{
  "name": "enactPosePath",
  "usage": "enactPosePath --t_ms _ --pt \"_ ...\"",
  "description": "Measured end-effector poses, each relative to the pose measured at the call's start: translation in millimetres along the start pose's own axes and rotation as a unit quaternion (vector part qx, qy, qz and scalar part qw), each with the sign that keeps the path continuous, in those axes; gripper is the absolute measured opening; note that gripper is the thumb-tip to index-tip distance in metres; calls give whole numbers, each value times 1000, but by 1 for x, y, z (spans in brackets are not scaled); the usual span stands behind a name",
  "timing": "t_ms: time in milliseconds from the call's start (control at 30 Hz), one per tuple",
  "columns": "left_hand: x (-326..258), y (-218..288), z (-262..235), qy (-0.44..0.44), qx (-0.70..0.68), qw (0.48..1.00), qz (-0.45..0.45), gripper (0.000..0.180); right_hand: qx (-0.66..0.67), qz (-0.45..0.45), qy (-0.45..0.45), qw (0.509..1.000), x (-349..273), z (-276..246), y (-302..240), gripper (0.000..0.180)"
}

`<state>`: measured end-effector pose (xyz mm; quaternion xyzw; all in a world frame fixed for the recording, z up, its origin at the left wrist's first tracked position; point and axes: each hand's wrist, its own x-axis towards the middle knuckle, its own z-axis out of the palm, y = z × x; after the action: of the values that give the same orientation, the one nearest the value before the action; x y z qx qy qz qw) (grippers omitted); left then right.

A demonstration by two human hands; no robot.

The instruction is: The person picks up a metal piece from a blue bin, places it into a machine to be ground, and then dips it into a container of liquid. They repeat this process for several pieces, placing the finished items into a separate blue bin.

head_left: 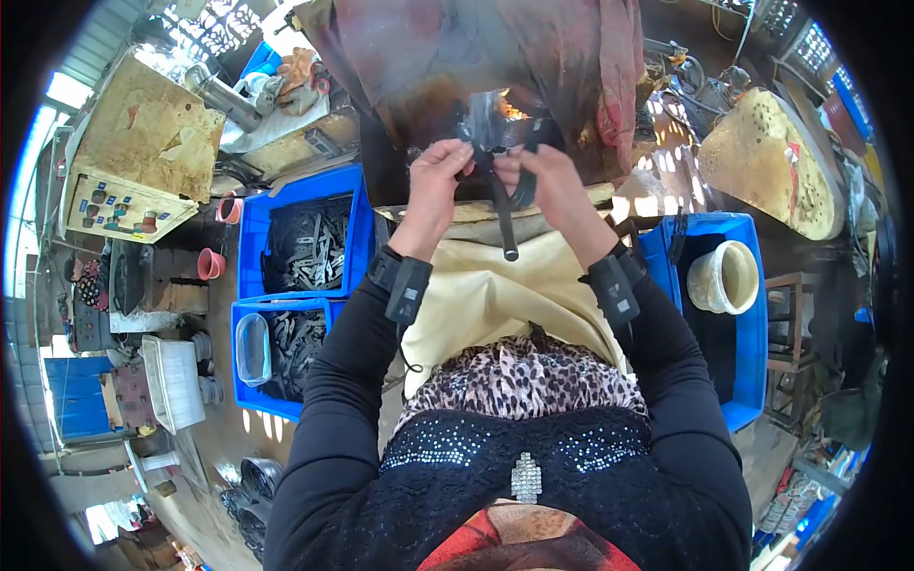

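My left hand (438, 186) is closed, its thumb and fingertips pinching the upper part of a dark narrow rod (503, 217) with a rounded end that slants down toward me. My right hand (554, 183) is closed around a dark flat strip (525, 190) just right of the rod. Whether the two pieces join is hidden by the fingers. Beyond my fingertips stands a grey, shiny upright surface (485, 119), blurred, with an orange glow (514, 107) beside it. A cream apron (505, 300) covers my lap beneath both hands.
Blue crates of dark metal strips (319, 252) stand at my left, one with a clear tub (253, 349). At my right, a blue crate (750, 352) holds a whitish bucket (724, 278). Reddish cloth (619, 76) hangs ahead. A control box (138, 143) stands far left.
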<state>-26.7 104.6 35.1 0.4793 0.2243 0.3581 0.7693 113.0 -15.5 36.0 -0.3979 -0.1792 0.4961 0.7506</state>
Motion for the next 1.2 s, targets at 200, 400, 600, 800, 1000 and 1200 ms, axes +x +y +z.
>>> enactPosePath --t_ms 200,400,600,800,1000,1200 --pt "-1 -5 7 -33 128 991 -2 17 -74 80 -86 990 5 1 16 16" --pt "26 11 -10 -2 148 987 -53 27 -290 74 73 951 24 -32 -1 19" --pt "83 -42 -94 -40 510 853 99 36 -720 -267 154 621 34 -71 3 22" --pt "102 -61 -86 -187 608 762 123 43 -749 -219 173 601 26 -85 10 23" --pt "101 -52 -81 -254 649 701 153 49 -756 -221 178 589 27 -85 12 24" --pt "104 -48 -88 -281 704 631 163 52 -755 -266 179 572 28 -85 17 19"
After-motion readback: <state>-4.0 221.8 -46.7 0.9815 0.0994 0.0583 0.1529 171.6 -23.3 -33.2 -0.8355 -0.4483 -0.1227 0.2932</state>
